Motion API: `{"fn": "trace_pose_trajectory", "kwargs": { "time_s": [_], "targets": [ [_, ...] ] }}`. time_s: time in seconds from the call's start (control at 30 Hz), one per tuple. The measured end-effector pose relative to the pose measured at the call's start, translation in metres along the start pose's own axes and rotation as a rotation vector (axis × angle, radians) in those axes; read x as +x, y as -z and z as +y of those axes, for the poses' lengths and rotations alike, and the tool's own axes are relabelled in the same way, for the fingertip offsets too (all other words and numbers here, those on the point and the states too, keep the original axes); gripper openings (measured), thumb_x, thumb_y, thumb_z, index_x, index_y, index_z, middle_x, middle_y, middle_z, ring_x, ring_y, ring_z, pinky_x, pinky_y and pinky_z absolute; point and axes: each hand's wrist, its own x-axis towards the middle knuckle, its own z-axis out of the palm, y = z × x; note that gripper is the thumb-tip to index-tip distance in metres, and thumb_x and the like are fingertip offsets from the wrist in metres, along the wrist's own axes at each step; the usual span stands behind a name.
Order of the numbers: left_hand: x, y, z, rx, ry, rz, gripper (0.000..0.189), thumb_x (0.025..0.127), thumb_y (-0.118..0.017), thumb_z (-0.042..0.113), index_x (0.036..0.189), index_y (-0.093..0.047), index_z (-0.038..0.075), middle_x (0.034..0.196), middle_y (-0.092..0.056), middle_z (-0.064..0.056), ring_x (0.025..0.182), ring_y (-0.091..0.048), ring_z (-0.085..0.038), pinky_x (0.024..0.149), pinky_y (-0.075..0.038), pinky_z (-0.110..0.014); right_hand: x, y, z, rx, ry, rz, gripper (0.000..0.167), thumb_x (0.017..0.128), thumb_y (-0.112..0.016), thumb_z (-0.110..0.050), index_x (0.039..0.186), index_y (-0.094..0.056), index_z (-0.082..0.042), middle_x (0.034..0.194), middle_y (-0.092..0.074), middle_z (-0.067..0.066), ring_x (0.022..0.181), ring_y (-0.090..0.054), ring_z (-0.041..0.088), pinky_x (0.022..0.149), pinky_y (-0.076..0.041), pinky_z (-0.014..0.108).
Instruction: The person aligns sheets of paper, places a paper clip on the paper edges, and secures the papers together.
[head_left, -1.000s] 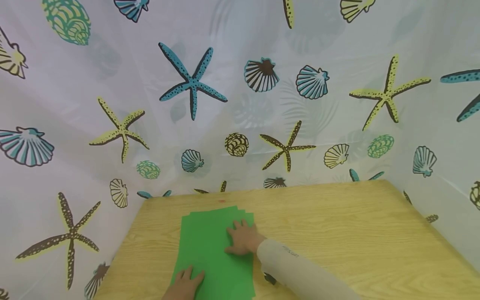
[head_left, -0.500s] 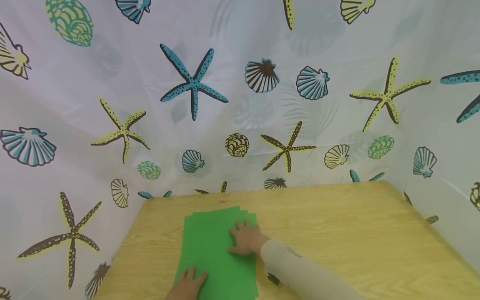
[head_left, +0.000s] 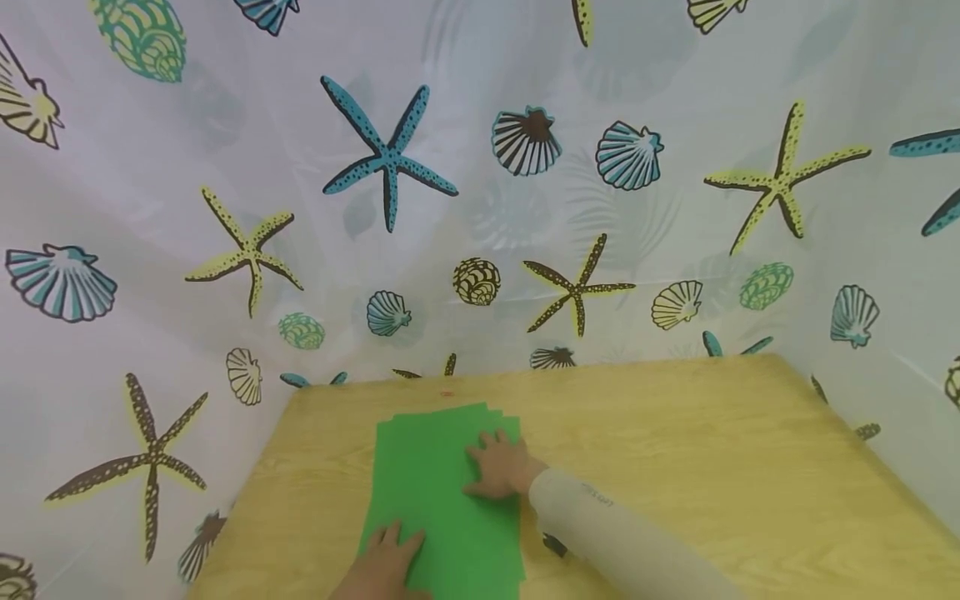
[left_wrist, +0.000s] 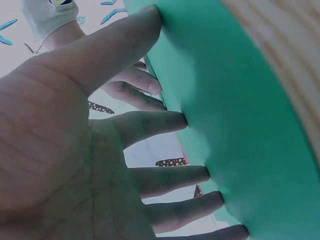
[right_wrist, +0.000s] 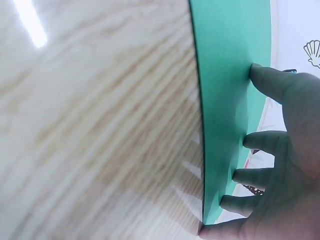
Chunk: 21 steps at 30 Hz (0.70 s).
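Several green paper sheets (head_left: 435,467) lie in a slightly uneven stack on the wooden table, their far corners fanned a little. My left hand (head_left: 384,567) rests on the near left part of the stack. In the left wrist view its fingers (left_wrist: 165,180) are spread and nearly straight, with the tips touching the green paper (left_wrist: 250,140). On the right side of the stack lies my right hand (head_left: 501,465), fingers spread. The right wrist view shows its fingertips on the green paper (right_wrist: 220,100), the lowest at the sheet's edge.
A small red paper clip-like piece (head_left: 447,393) lies beyond the stack near the table's back edge. The wooden table (head_left: 675,450) extends to the right. A white curtain (head_left: 435,208) printed with shells and starfish hangs around the back and sides.
The whole view has shifted slightly, so paper and hands appear a little farther right and higher. Both hands stay on the stack in much the same pose.
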Motion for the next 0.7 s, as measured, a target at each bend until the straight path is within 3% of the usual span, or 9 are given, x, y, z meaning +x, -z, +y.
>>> {"fn": "trace_pose_trajectory", "kwargs": {
  "time_s": [0.7],
  "targets": [
    [-0.005,0.004,0.012,0.005,-0.061,0.026,0.077,0.073,-0.078,0.044,0.132,-0.051,0.002,0.137,-0.037,-0.033,0.124,-0.033,-0.055,0.091,-0.038,-0.067,-0.001,0.001,0.011,0.016,0.009,-0.012,0.072,0.085,-0.056,-0.061,0.142,-0.043,-0.02,0.15,-0.031,0.012,0.136,-0.026,0.04,0.103,-0.026,0.065]
  ]
}}
